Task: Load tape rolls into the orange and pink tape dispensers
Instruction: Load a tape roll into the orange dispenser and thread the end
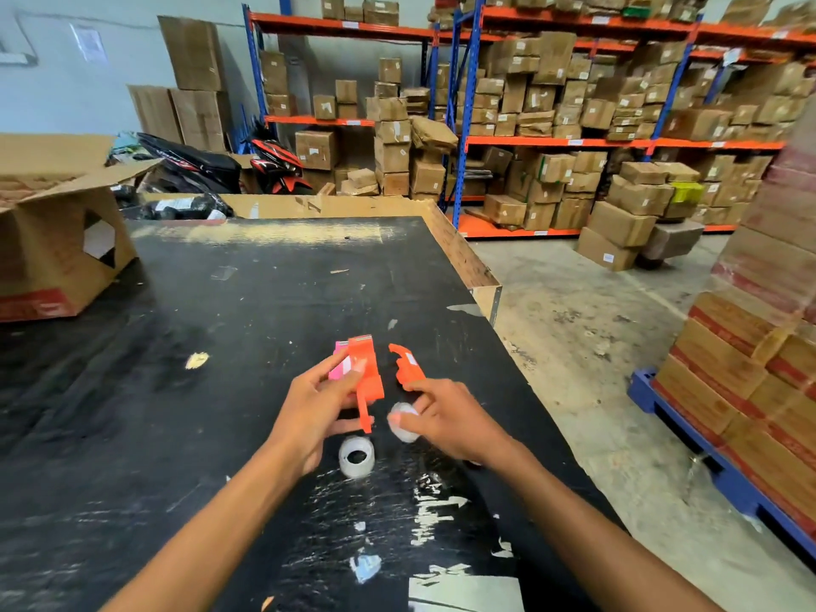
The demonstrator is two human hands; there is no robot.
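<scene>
My left fingers are pressed around the orange dispenser body, thumb on its face, holding it above the worktop. The fingers of my right hand pinch a clear tape roll and, further up, grip the detached orange side piece. My left hand sits just left of the orange body; the right-hand roll is just right of its lower end.

Location of task items, taken from the orange body: the pink dispenser lies directly behind it on its left, mostly screened. A second clear tape roll stands on the worktop just below it, untouched.

Step in hand, by my judgement: the orange dispenser is open and the first roll is about to be seated. The next move calls for bringing the roll across onto the hub, then refitting the side piece. The pink unit is not yet dealt with.

Limits of inspection: the hub is not visible. The right-hand roll is blurred. Whether the pink dispenser is touching my left fingers, I cannot tell.
</scene>
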